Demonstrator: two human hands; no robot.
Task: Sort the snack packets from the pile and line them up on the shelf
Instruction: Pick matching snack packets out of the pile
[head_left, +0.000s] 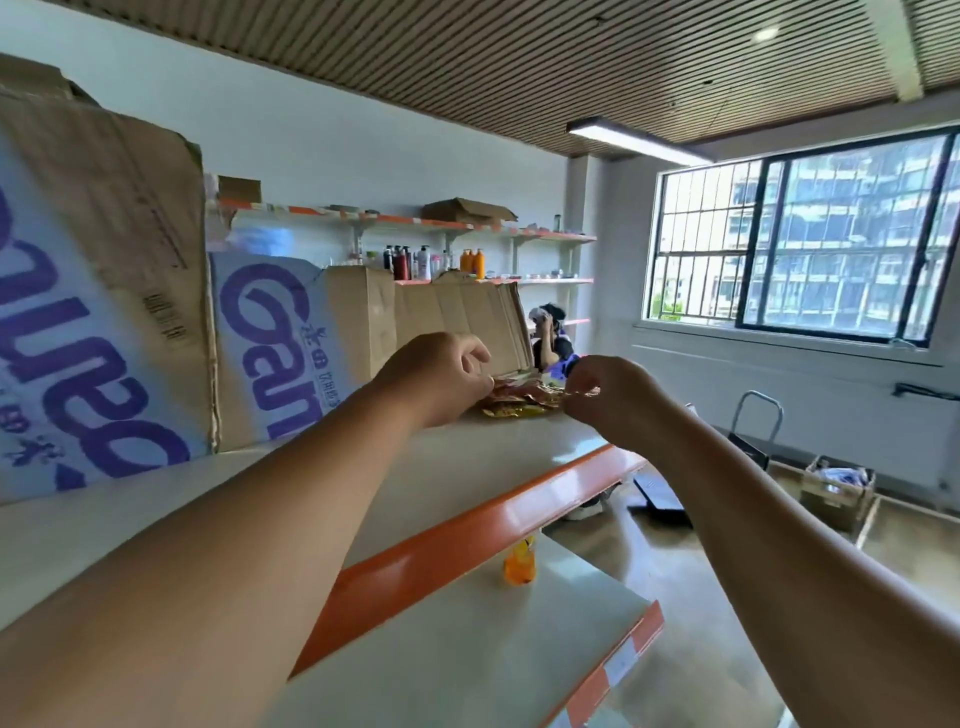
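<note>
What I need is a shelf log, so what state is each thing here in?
left hand: fingers curled, resting on the pile; grip unclear.
right hand: pinches one snack packet at the pile's edge.
pile: loose heap on the top shelf, not lined up.
orange bottle: upright on the lower shelf.
cardboard boxes: standing behind the pile.
ceiling light: on.

1 head view faces forward along shelf (467, 457).
</note>
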